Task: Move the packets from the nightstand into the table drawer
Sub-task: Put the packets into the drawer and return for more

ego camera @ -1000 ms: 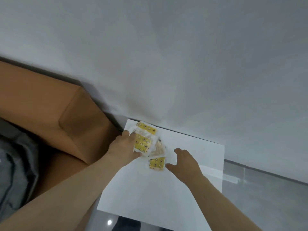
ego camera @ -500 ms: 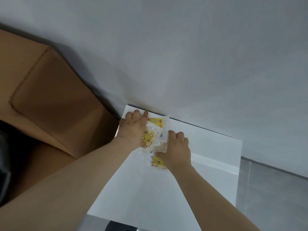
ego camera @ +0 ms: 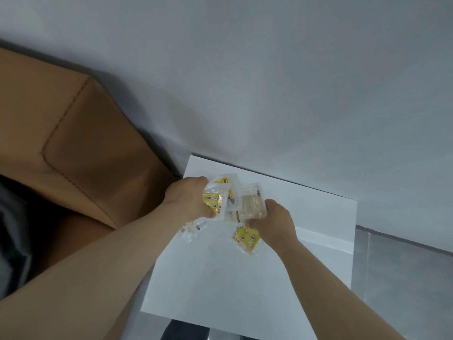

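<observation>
White and matt, the nightstand (ego camera: 232, 285) top fills the near middle, with a dark shape just beyond its near edge that is too cropped to identify. Two bare forearms reach over it from the near side. Half a second ago both hands lay flat with straight fingers pressing the packets (ego camera: 230, 204) onto the top; now both have curled round them and bunched them together near the far left corner. The left hand (ego camera: 188, 200) grips a yellow packet (ego camera: 212, 201) printed with small cartoon faces, fingers wrapped under it and out of sight, and a clear packet (ego camera: 193, 227) sticks out below its wrist. The right hand (ego camera: 272, 222) pinches a beige packet (ego camera: 252, 204) with a crinkled, see-through wrapper, while a second yellow packet (ego camera: 246, 238) pokes out beneath it; whether that one hangs or lies on the top cannot be told. The two bundles touch between the hands. Grey glossy floor (ego camera: 404, 278) tiles lie to the right of the nightstand. To the left stands a tan padded headboard (ego camera: 98, 155), leather-like with a stitched seam, close against the nightstand's left side, and dark grey bedding (ego camera: 9, 241) shows at the left edge. Farthest off rises a plain pale grey wall (ego camera: 269, 69), smooth and bare, meeting the nightstand's far edge.
</observation>
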The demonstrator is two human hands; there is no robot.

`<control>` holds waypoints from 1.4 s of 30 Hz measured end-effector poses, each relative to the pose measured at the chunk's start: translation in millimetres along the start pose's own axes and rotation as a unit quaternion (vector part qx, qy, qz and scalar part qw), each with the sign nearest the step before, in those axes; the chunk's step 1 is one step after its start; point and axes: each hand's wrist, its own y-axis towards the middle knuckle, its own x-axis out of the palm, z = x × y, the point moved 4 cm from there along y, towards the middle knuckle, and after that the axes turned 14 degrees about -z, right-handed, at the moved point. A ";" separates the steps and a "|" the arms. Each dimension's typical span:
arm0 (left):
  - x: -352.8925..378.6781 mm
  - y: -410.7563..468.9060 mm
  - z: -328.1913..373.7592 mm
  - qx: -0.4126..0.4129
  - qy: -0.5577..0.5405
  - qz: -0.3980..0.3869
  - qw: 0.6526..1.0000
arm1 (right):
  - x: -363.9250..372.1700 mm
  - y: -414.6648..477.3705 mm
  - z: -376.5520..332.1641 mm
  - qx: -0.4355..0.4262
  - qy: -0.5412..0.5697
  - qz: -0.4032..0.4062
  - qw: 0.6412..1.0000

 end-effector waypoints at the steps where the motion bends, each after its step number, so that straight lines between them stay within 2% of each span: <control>1: -0.9 -6.3 -0.7 0.003 -0.001 0.000 1.000 | -4.0 -6.6 1.3 -0.003 0.001 0.007 1.000; 9: -37.1 -84.7 32.5 0.035 0.000 0.034 0.999 | -40.5 -96.2 5.5 -0.019 -0.005 0.075 0.997; 13: -76.3 -130.9 67.2 0.086 0.035 0.057 0.994 | -77.5 -161.3 1.3 -0.036 -0.011 0.128 0.991; 20: -167.0 -227.9 165.3 0.180 0.100 0.145 0.968 | -166.8 -291.5 -1.5 -0.067 -0.020 0.257 0.964; 27: -205.5 -326.0 282.0 0.271 0.149 0.192 0.931 | -235.8 -424.6 18.3 -0.094 -0.038 0.359 0.928; 35: -163.1 -446.3 443.6 0.379 0.193 0.214 0.879 | -284.7 -595.3 135.0 -0.072 -0.006 0.457 0.886; 42: -63.6 -551.8 612.2 0.488 0.219 0.193 0.823 | -284.6 -760.8 289.3 0.028 0.039 0.531 0.846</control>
